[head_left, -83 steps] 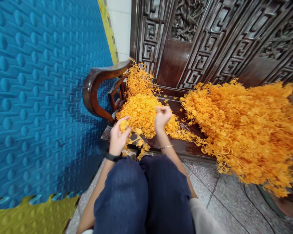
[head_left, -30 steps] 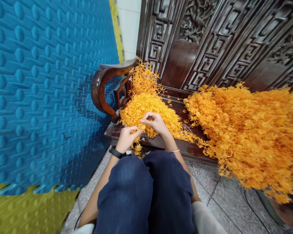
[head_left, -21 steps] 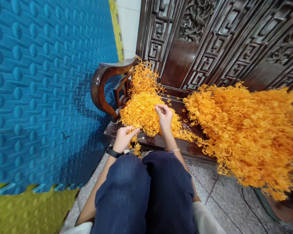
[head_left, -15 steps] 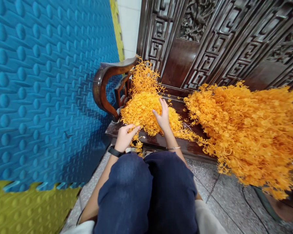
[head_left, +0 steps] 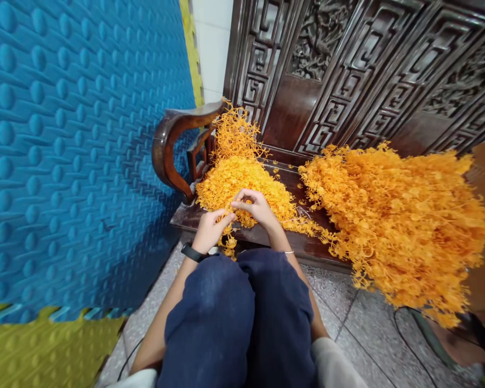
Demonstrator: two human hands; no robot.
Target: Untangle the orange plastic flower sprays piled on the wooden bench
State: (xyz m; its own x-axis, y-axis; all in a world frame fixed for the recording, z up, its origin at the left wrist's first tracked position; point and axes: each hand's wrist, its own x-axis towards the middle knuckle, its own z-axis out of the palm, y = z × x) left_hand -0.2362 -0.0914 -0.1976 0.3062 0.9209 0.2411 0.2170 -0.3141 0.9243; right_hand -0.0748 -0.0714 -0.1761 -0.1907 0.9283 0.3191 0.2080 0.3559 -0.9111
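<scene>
I sit facing a dark wooden bench (head_left: 267,237). My left hand (head_left: 209,229), with a black band on the wrist, grips an orange plastic sprig (head_left: 227,242) that hangs over the seat's front edge. My right hand (head_left: 256,206) is beside it, its fingertips pinched on a small orange piece at the top of that sprig. Just behind both hands lies a small pile of loose orange pieces (head_left: 238,180). A far larger heap of orange sprigs (head_left: 400,210) covers the bench to the right.
A blue studded foam mat (head_left: 76,140) stands upright on the left, with a yellow-green mat (head_left: 44,350) at its foot. The bench's curved armrest (head_left: 173,140) and carved back panel (head_left: 347,70) close in the far side. My knees in dark trousers (head_left: 238,318) fill the foreground above a speckled floor (head_left: 364,334).
My right hand reached onto the small pile with fingers spread, then came back to the left hand and pinched the sprig again. The left hand stayed in place.
</scene>
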